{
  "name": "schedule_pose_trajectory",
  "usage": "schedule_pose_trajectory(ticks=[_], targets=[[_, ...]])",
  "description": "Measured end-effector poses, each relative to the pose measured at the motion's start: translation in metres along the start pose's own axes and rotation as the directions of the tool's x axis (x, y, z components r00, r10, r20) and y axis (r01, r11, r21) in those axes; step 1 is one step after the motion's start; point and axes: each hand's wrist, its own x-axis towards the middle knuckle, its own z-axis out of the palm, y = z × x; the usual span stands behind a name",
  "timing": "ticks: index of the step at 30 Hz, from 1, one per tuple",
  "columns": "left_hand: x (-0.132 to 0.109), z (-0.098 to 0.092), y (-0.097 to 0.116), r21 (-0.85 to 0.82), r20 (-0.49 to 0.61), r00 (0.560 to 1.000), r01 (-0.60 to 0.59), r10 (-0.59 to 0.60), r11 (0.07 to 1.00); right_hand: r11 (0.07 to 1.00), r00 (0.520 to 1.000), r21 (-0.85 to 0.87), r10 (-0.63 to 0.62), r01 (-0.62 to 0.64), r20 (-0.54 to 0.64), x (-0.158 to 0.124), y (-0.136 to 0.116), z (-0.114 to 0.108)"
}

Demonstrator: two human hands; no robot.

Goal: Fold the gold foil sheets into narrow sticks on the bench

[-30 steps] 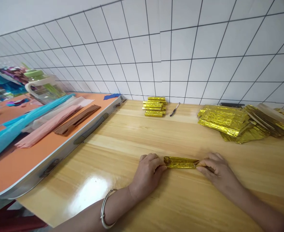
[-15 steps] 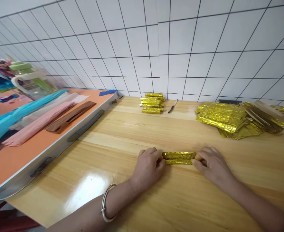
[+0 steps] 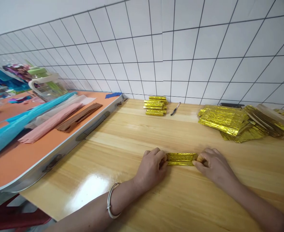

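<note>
Left hand (image 3: 153,167) pinching one end, right hand (image 3: 213,165) pinching the other, fingers closed on the folded gold foil strip (image 3: 181,159), lengthwise between them on the table (image 3: 132,132)! Far left, a green-lidded clear jug (image 3: 50,86), something green showing through its side.

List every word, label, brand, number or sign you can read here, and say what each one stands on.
None: no readable text shows anywhere.
The gold foil strip shows only creases, no lettering.
The tiled-pattern wall bears only dark grid lines.
The pen and green-lidded container are too small or blurred to tell whether they carry any marking.
</note>
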Motion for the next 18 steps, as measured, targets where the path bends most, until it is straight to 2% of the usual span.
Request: schedule_pose_trajectory(ticks=[3, 7, 11, 18], targets=[[-0.003, -0.002, 0.000, 0.026, 0.054, 0.986, -0.157, 0.156, 0.987, 1.000, 1.000, 0.009, -0.002, 0.002, 0.016, 0.001, 0.000, -0.001], [-0.006, -0.005, 0.000, 0.091, 0.164, 0.929, -0.349, 0.332, 0.933, 1.000, 0.999, -0.006, 0.024, -0.024, 0.044, 0.001, -0.002, -0.003], [-0.007, -0.006, 0.002, 0.152, 0.238, 0.896, -0.417, 0.376, 0.896, 0.999, 0.999, -0.029, 0.026, -0.025, 0.038, 0.001, -0.002, -0.002], [-0.012, -0.011, 0.012, 0.276, 0.292, 0.871, -0.473, 0.395, 0.837, 0.999, 0.999, -0.052, 0.016, -0.014, 0.033, 0.002, -0.003, -0.001]])
